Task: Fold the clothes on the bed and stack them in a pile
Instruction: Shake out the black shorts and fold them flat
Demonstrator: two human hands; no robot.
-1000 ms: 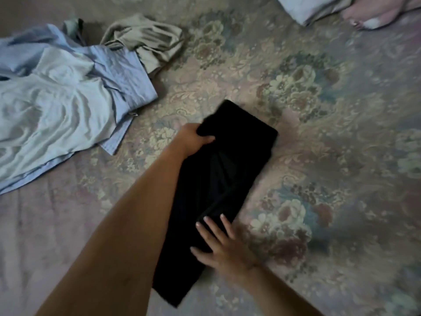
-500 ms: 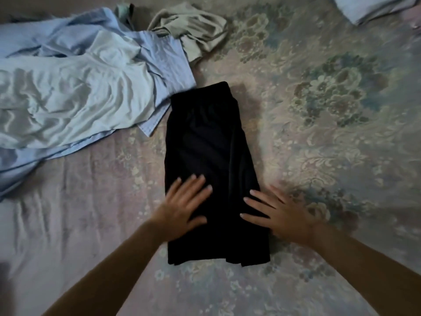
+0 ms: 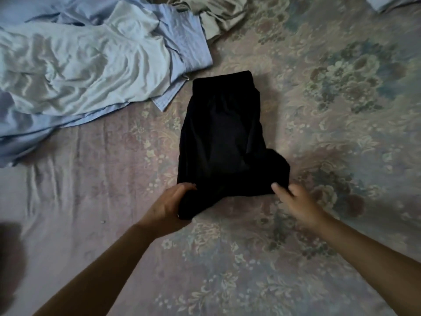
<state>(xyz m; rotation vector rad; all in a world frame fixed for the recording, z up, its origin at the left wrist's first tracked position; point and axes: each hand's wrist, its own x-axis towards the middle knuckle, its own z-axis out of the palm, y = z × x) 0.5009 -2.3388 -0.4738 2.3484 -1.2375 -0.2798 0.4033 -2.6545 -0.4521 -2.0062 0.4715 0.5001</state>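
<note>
A black garment point(image 3: 222, 135) lies partly folded on the floral bedspread point(image 3: 319, 137), its near end lifted and bunched. My left hand point(image 3: 168, 207) grips the near left corner, fingers curled round the dark cloth. My right hand point(image 3: 296, 201) holds the near right corner, thumb on top of the fabric; it is blurred. A crumpled light blue shirt point(image 3: 91, 65) spreads over the bed at the upper left. A beige garment point(image 3: 218, 14) lies bunched beyond it at the top.
A pale folded cloth point(image 3: 391, 2) shows at the top right corner. The bedspread runs pink at the left point(image 3: 79, 179) and floral to the right and near side. A dark shadow point(image 3: 9, 258) sits at the lower left edge.
Both hands lay flat on the black garment half a second ago. Now they have slid to its near corners, taken hold and raised that end.
</note>
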